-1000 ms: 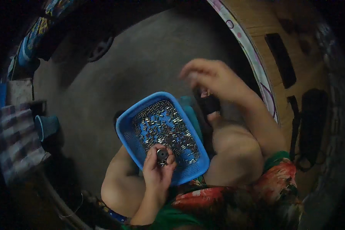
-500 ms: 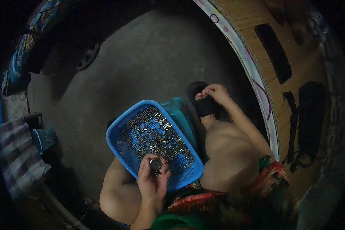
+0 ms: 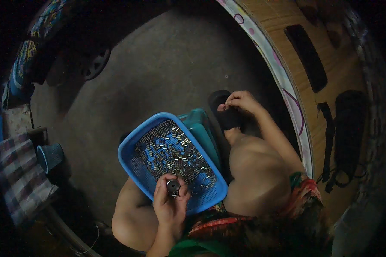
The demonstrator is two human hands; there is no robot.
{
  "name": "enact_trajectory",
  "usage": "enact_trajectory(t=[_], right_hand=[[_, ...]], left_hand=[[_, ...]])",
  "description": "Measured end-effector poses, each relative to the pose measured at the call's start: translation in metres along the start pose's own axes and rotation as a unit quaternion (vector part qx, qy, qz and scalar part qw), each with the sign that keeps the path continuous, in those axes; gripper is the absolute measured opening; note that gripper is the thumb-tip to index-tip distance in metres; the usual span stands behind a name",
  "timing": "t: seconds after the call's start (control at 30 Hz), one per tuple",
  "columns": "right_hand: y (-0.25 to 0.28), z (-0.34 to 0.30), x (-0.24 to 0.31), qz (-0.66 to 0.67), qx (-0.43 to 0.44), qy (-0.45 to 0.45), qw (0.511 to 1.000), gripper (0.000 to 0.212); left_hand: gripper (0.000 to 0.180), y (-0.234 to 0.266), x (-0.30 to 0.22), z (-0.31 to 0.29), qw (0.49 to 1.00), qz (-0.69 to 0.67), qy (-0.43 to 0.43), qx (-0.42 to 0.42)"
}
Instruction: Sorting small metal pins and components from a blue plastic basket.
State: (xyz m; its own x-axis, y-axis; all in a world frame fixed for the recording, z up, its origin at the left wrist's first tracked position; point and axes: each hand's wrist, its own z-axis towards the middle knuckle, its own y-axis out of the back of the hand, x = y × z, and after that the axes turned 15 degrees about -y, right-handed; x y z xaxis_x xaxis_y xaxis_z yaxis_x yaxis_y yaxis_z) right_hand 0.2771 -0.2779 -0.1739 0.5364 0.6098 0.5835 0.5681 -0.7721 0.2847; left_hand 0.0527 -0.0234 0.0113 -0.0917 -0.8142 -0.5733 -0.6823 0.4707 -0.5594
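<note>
Step judged in hand: a round metal piece (image 3: 173, 186) is held over the near end of the blue basket (image 3: 132, 159) of small pins (image 3: 174, 163) by the left hand (image 3: 170, 206), fingers curled round it. Right hand (image 3: 243, 102) is extended beside the sandal (image 3: 232, 119), fingertips narrowed; contents cannot be told. Its return over the basket seems called for.

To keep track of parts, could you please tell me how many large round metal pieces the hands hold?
1: the round metal piece in the left hand, over the blue basket. The right hand shows none; its palm is hidden.
</note>
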Motion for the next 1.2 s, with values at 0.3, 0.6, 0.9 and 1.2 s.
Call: enact_trajectory(t=[0.3, 0.6, 0.9, 1.2], right_hand=[[0.001, 0.006, -0.010, 0.051, 0.071, -0.005, 0.996, 0.010], [-0.002, 0.003, -0.006, 0.047, 0.054, -0.011, 0.997, 0.013], [-0.009, 0.003, -0.009, -0.001, -0.014, 0.080, 0.997, 0.009], [-0.013, 0.004, -0.010, -0.039, -0.082, 0.082, 0.993, 0.016]], left_hand=[[0.023, 0.001, 0.000, -0.002, 1.000, 0.005, 0.005, -0.008], [0.024, 0.004, 0.001, 0.000, 1.000, 0.016, 0.001, -0.008], [0.023, 0.005, 0.001, 0.000, 1.000, 0.010, 0.010, -0.011], [0.023, 0.004, 0.000, 0.000, 1.000, 0.007, 0.007, -0.012]])
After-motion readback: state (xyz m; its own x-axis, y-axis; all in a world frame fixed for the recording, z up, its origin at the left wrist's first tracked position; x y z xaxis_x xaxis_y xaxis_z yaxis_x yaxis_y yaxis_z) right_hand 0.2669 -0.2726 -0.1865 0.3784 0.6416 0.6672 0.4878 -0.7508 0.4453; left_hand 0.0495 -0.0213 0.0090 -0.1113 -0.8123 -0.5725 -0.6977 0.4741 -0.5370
